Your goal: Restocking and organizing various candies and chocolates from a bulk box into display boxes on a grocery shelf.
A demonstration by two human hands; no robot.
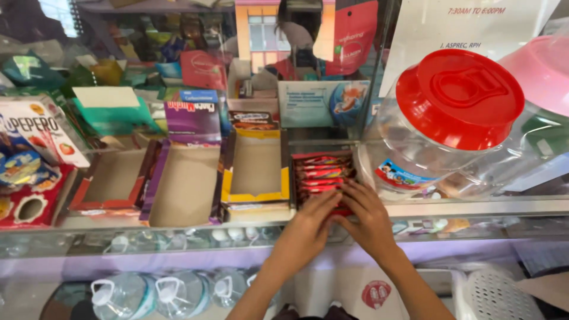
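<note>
Red snack packs are already stacked in the red display box on the glass shelf; the nearest ones are pressed under the left hand and right hand, fingers flattened; neighbouring boxes lie unfilled

Red-lidded jar crowding right side

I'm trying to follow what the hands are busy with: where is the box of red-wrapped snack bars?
The box of red-wrapped snack bars sits on the glass shelf, right of centre, between the empty yellow-edged carton and the red-lidded clear plastic jar, with both hands on it.
</note>
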